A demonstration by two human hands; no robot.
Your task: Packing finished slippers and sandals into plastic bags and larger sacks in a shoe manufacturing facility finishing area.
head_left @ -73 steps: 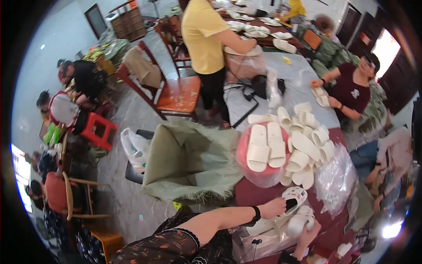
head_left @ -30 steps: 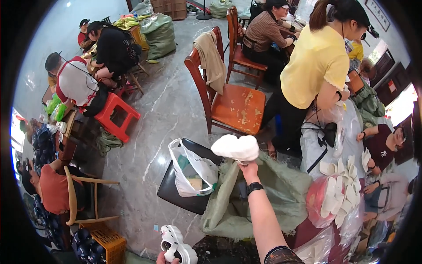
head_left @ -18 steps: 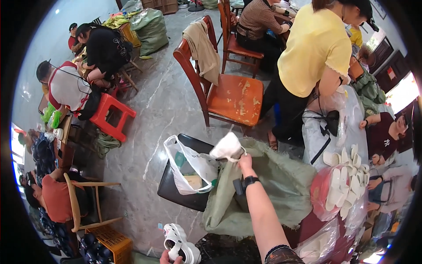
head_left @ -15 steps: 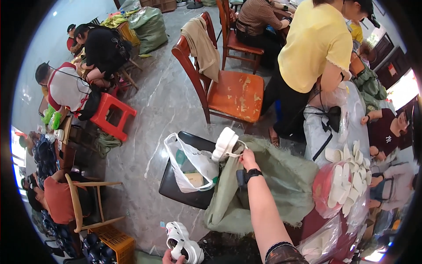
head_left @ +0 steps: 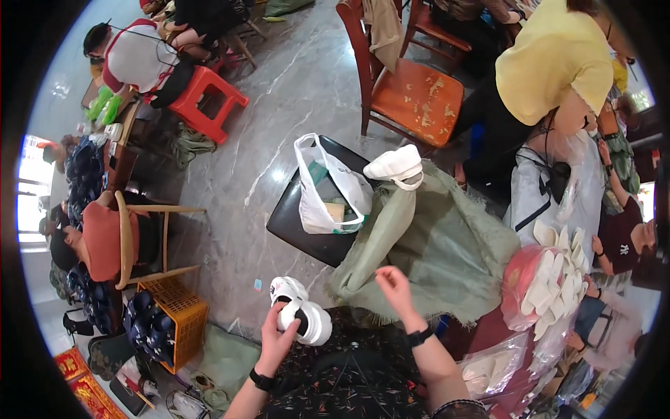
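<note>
Head view: your left hand is closest to you, fingers wrapped round a pair of white shoes, black insides showing. Shoes sit just above those fingers, over your dark patterned lap. Your right hand is to the right of the shoes, a bit apart, fingers loosely curled, holding nothing, hovering at the near edge of the green sack. Beyond the right fingers, atop the sack's far rim, lies another white shoe. Left of that, a white plastic bag rests on a black stool. Farther up, a wooden chair w/ orange seat. Right of the sack, white insoles piled in a red bag.
</note>
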